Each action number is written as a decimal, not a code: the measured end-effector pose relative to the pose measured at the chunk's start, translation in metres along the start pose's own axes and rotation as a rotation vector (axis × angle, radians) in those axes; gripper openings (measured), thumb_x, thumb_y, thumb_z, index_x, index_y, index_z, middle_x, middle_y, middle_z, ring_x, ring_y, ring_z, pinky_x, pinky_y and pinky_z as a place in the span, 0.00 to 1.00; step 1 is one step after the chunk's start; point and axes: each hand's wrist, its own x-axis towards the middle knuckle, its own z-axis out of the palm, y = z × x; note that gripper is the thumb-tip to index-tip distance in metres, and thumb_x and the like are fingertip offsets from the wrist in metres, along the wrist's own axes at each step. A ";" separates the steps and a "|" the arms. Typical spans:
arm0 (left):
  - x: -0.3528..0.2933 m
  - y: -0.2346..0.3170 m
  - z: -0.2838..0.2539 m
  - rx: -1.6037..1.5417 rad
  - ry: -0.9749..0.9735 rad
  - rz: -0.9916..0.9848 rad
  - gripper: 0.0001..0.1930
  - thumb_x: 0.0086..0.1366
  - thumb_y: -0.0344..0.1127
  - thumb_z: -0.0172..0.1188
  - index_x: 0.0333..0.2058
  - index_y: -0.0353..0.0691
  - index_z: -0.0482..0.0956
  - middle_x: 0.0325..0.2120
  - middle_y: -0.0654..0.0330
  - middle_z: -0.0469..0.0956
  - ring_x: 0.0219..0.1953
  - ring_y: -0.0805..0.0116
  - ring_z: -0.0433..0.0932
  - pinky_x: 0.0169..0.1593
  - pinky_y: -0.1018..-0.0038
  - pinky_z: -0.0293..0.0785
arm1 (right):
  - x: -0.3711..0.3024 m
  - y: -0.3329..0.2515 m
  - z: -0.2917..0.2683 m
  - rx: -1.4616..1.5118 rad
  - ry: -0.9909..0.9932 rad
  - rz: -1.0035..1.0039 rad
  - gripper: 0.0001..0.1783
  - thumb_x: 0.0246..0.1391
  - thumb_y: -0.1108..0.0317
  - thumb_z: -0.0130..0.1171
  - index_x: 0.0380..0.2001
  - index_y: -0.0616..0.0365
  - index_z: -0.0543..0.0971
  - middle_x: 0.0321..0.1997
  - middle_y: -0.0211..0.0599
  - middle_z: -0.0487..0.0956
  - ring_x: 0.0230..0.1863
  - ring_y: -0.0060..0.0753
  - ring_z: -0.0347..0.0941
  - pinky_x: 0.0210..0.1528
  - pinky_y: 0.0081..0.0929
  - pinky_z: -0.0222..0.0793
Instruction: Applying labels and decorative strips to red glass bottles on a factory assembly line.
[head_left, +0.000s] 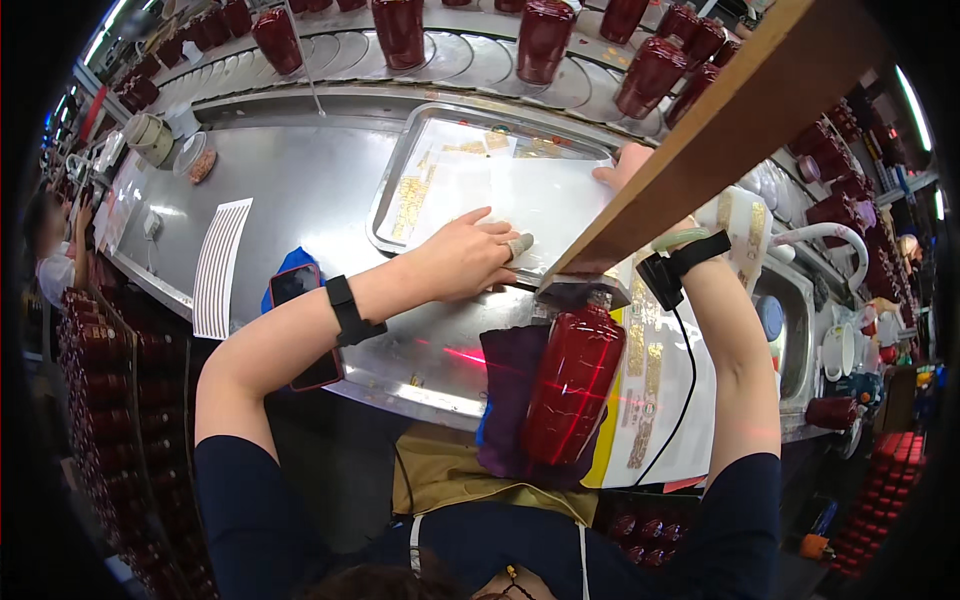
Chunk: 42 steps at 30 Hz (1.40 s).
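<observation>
A metal tray (385,190) lies on the bench, holding a white sheet (555,190) and gold decal pieces (410,200). My left hand (475,255) rests at the tray's near edge, fingers stretched over the sheet, with a pale cover on one fingertip. At the tray's far right, my right hand (628,165) is closed at the sheet's corner; a wooden beam hides part of it. Close to me, a glossy dark red bottle (575,385) lies tilted on a dark purple cloth (510,365), its neck toward the beam's end. Red light lines cross the bottle.
The wooden beam (700,140) slants across the right side. Red bottles (400,35) stand on a conveyor (460,60) behind. Left are a striped paper strip (222,265) and a phone (297,285). Decal sheets (650,400) and a sink (797,330) lie right. A cable hangs from my right wrist.
</observation>
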 end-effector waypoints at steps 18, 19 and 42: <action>-0.032 -0.011 -0.020 -0.037 -0.011 -0.114 0.19 0.67 0.43 0.61 0.46 0.32 0.78 0.40 0.49 0.80 0.49 0.49 0.78 0.54 0.59 0.74 | 0.007 -0.016 -0.012 0.246 -0.168 0.037 0.25 0.47 0.68 0.72 0.50 0.60 0.79 0.46 0.54 0.80 0.49 0.55 0.78 0.54 0.46 0.72; -0.031 -0.010 -0.024 -0.053 -0.054 -0.137 0.19 0.67 0.42 0.62 0.47 0.30 0.78 0.44 0.44 0.80 0.51 0.46 0.78 0.56 0.58 0.73 | 0.007 -0.012 -0.009 0.474 -0.195 0.016 0.24 0.47 0.73 0.71 0.50 0.60 0.79 0.48 0.52 0.79 0.51 0.54 0.77 0.55 0.44 0.72; -0.017 -0.034 -0.049 -0.007 0.150 -0.297 0.17 0.64 0.42 0.64 0.38 0.30 0.80 0.39 0.45 0.81 0.47 0.45 0.79 0.51 0.55 0.75 | 0.021 -0.014 0.017 -0.043 -0.213 -0.277 0.09 0.46 0.68 0.67 0.30 0.59 0.82 0.34 0.46 0.83 0.43 0.49 0.80 0.44 0.43 0.74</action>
